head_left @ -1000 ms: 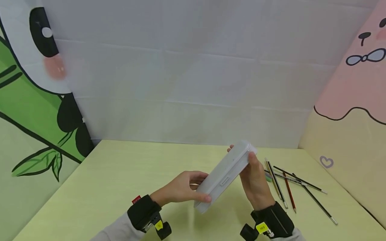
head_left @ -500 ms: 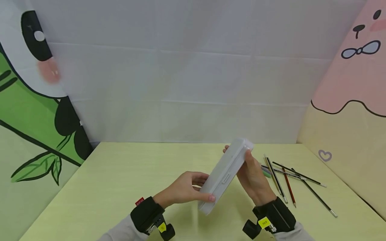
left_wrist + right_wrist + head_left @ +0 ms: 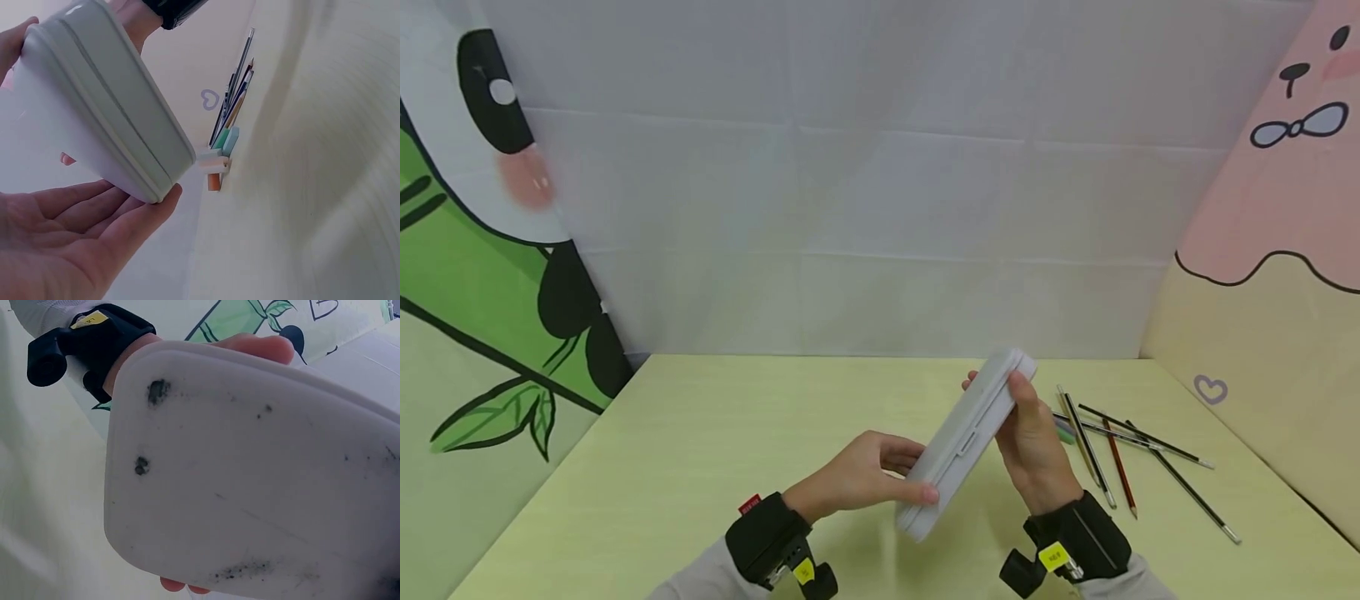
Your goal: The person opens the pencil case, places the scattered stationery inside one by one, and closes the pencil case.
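Observation:
A white pencil case [image 3: 964, 450], its lid closed, is held slantwise over the table between both hands. My left hand [image 3: 867, 473] grips its lower end, thumb on the front side and fingers behind. At the upper end my right hand [image 3: 1036, 450] grips it, with the thumb along the near side and fingertips showing past the far edge. A seam runs along the case [image 3: 106, 106] in the left wrist view. Dark smudges mark the broad face of the case [image 3: 250, 481] seen from the right wrist; that face hides most of the left hand's fingers.
Several pencils [image 3: 1195, 496] lie crossed on the yellow table [image 3: 715, 433] right of the right hand. Small blocks, among them a teal one [image 3: 230, 142] and an orange one [image 3: 214, 182], lie near the pencil ends. A white backdrop [image 3: 865, 200] stands behind the table.
Both hands keep their grip on the pencil case. It has shifted slightly and rolled a little, so more of the seam shows. The head view has moved slightly; the pencils lie as before.

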A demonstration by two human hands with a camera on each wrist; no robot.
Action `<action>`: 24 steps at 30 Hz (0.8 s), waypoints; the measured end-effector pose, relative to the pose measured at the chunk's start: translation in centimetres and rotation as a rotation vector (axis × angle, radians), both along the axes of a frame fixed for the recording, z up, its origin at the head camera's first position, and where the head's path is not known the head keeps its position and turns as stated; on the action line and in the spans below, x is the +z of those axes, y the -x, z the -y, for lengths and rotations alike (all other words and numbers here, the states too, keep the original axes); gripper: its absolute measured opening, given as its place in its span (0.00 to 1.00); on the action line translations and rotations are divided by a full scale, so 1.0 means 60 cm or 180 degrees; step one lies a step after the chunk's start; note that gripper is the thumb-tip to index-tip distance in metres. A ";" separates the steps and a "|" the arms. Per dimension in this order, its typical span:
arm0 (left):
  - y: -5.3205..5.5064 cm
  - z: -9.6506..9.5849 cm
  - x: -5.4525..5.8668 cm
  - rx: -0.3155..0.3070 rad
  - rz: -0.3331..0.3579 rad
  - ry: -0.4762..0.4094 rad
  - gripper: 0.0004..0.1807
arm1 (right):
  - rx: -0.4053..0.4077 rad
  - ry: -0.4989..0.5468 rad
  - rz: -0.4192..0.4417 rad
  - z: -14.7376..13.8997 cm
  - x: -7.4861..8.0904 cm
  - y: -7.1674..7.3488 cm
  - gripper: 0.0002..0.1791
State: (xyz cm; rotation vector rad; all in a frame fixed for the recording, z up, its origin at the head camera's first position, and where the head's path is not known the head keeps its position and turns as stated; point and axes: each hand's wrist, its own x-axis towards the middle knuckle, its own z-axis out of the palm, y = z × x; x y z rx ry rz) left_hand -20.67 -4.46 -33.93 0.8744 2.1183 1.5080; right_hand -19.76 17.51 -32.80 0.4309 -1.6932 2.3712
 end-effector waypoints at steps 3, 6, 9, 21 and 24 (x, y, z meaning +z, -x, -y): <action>0.001 0.001 0.001 0.0008 0.0039 0.0006 0.35 | 0.0003 0.0030 0.0011 0.000 0.002 -0.001 0.28; 0.001 0.003 0.001 -0.0006 0.0124 -0.0003 0.35 | -0.0024 0.0060 0.0055 -0.001 0.002 -0.002 0.26; 0.001 0.004 0.002 -0.0017 0.0191 -0.0020 0.34 | -0.0065 0.0072 0.0120 -0.002 0.003 -0.003 0.23; 0.004 0.011 -0.001 -0.0089 0.0339 -0.0076 0.35 | -0.0124 0.0053 0.0297 0.000 0.004 -0.004 0.29; 0.004 0.014 -0.001 -0.0139 0.0412 -0.0155 0.35 | -0.0087 0.0058 0.0286 0.001 0.005 -0.005 0.28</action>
